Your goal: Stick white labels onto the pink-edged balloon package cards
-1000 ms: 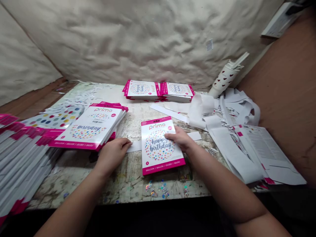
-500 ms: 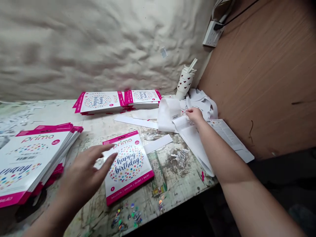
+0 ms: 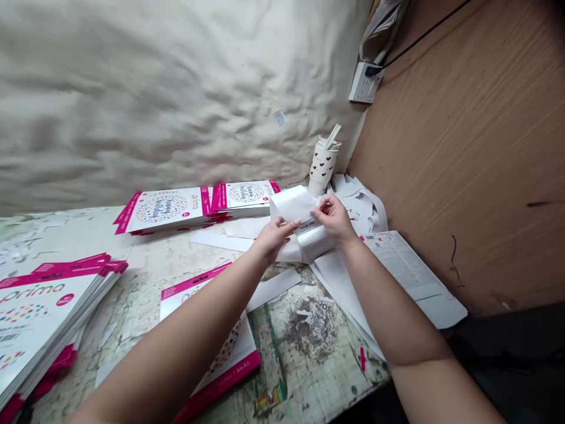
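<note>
Both hands are at a curled white label strip (image 3: 289,203) that bears a small printed barcode. My left hand (image 3: 274,237) grips its lower left side, with thumb and fingers close to the barcode. At the strip's right edge my right hand (image 3: 334,219) pinches it between thumb and fingertips. Under my left forearm lies a white and pink balloon packet (image 3: 241,353), partly covered by the arm. More of the white strip (image 3: 339,288) trails over the table beneath my right forearm.
A stack of similar packets (image 3: 53,312) is at the left, with more stacks (image 3: 170,209) along the back wall. A heart-patterned tumbler (image 3: 323,168) stands behind the hands. A printed sheet (image 3: 410,271) lies by the brown panel, under a wall socket (image 3: 365,82).
My left hand has moved from above the front packet to the label strip and closed on it. My right hand has lifted part of the strip. The camera view has shifted.
</note>
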Tool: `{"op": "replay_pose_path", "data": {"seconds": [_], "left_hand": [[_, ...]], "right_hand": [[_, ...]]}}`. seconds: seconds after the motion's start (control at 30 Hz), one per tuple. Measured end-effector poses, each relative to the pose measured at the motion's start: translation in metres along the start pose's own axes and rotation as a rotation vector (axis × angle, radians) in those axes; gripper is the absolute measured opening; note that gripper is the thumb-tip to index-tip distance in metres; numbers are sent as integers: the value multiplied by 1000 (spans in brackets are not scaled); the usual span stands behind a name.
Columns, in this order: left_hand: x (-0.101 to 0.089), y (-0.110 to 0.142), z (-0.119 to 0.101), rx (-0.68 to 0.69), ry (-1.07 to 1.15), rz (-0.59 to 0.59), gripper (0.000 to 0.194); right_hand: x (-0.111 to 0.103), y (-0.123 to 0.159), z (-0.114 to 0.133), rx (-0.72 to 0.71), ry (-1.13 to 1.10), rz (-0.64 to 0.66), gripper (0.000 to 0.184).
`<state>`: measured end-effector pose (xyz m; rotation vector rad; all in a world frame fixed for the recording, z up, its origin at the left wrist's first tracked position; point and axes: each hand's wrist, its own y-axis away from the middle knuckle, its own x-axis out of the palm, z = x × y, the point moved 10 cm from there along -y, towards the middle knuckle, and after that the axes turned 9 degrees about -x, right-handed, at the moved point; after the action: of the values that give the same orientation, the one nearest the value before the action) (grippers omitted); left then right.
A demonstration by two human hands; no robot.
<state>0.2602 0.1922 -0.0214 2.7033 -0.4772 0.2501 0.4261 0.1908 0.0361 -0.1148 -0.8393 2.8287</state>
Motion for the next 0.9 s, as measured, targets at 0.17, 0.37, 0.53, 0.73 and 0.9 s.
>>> {"op": "replay_pose_path", "data": {"seconds": [0.17,0.37,0.53,0.73,0.9], "left_hand": [[28,-30,5,-22,132,105,44],[32,-27,2,-12,179,128,30],[35,-29,0,12,180,118,28],[36,-30,0,30,149,91,26],[39,-40,0,44,51,28,26]], "right_hand": [[9,18,8,-10,166,284,32],[-2,22,29,-151,436,294,14],[-2,27,52,-365,650,256,7],[6,47,71,-693,1058,203,16],[17,66,83,-735,1183,200,17]]}}
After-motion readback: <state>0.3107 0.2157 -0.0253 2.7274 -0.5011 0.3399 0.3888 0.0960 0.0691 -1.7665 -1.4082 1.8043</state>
